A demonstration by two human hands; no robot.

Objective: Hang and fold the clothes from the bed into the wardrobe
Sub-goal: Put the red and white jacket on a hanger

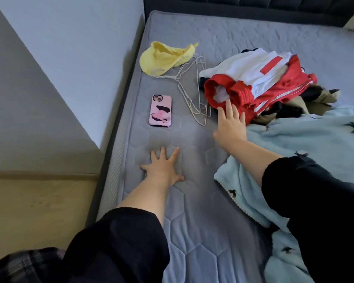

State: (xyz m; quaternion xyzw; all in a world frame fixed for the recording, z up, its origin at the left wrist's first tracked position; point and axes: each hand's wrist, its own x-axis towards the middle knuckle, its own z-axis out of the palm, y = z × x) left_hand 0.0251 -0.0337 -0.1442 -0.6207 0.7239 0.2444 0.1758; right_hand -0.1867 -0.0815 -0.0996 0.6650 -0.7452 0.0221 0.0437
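Reaching right hand (231,123) touches red garment (243,94); left hand (164,168) presses mattress (192,211).

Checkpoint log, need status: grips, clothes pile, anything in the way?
Left grip flat on mattress, fingers spread. Right grip fingers straight, touching red garment on clothes pile. Wire hangers and phone lie alongside, not blocking.

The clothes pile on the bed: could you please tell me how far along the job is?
Nothing looks done: the clothes pile lies unfolded and the wire hangers lie bare on the mattress. In hand: the right hand touches the red garment; the left hand presses the mattress. All hanging and folding remains.
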